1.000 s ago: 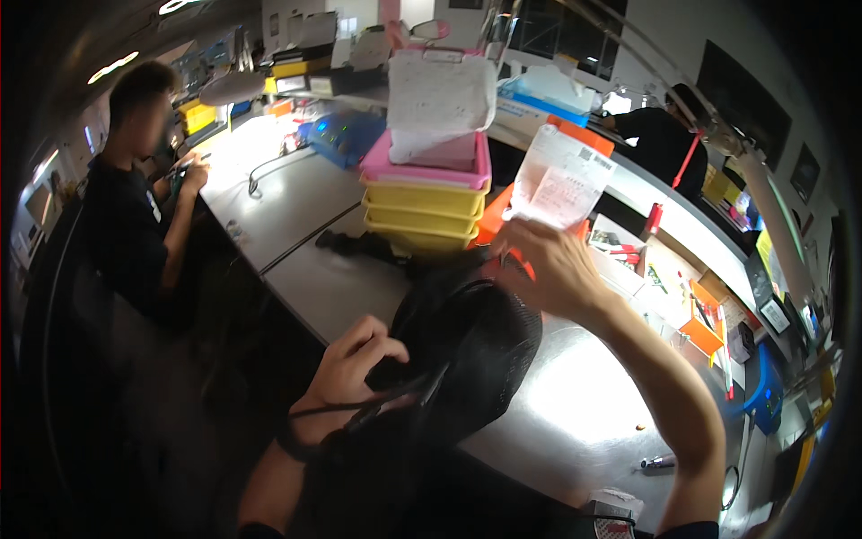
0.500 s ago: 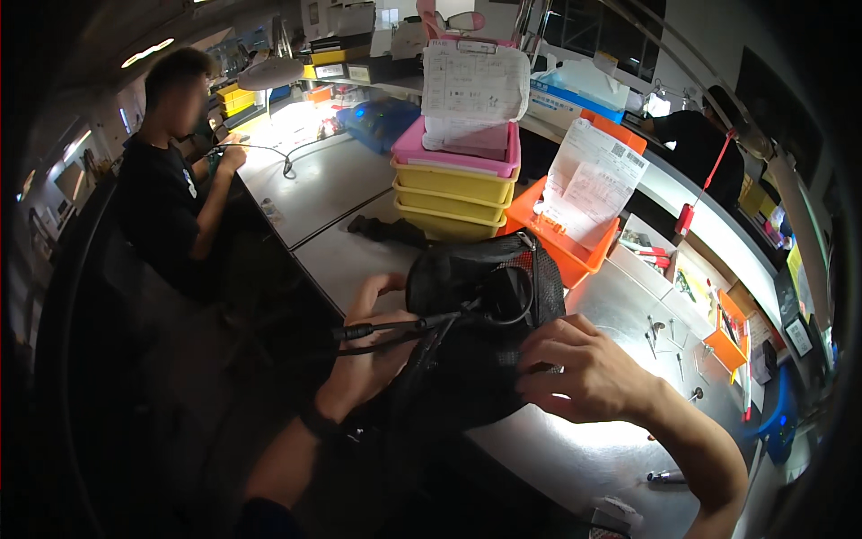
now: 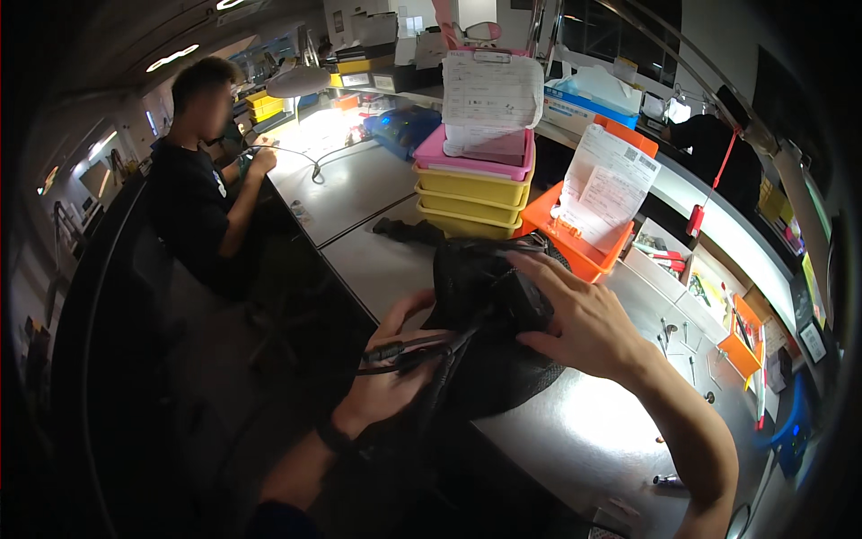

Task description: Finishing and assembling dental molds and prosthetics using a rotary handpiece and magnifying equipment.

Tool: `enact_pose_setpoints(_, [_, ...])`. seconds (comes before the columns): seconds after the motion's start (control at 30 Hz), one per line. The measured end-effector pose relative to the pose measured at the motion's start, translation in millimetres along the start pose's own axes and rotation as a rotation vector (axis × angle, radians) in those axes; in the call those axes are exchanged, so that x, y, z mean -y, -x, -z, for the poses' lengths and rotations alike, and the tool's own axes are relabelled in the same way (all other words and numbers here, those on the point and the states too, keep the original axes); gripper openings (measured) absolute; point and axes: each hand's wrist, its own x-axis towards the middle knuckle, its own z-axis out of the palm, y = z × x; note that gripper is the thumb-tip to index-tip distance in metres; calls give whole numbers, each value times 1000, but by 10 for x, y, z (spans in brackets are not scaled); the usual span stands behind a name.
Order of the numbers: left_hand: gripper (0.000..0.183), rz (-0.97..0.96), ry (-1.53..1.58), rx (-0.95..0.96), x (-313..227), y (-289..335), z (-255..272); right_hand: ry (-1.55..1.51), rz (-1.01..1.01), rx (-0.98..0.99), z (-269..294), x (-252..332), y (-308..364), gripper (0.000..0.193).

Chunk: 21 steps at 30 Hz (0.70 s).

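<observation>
A black mesh bag (image 3: 485, 377) sits at the front edge of the metal worktop, tilted toward me. My left hand (image 3: 392, 368) is closed on its left side, the fingertips hidden by dark fabric. Black cables (image 3: 415, 346) with a thick plug-like end cross that palm. My right hand (image 3: 588, 314) lies over the bag's upper right part, fingers stretched out and thumb apart, touching the dark fabric. Between the hands is a dark, boxy lump at the bag's top; its details are too dark to make out.
Behind the bag stand stacked yellow and pink trays (image 3: 474, 193) with a clipboard. Beside them is an orange bin (image 3: 588, 260) holding papers. Loose screws (image 3: 691, 364) and small tool boxes lie to the right. A dark strap (image 3: 404, 231) rests behind. A co-worker (image 3: 202, 171) sits at left.
My right hand has moved from the bag's right side up onto its top, its fingers straightening. The left hand keeps its hold on the bag. The whole view has shifted slightly.
</observation>
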Motion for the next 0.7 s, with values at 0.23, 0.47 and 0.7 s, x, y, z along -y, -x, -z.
enact_pose_setpoints(0.23, [52, -83, -186, 144, -82, -8, 84, 68, 58, 14, -151, -116, 162, 53])
enact_pose_setpoints(0.47, [38, -88, -217, 265, -103, -24, 292, -42, 226, -65, -87, -148, 182, 21])
enact_pose_setpoints(0.7, [24, 39, -36, 238, -76, 129, 343, -117, -71, -315, -73, -504, 141, 15])
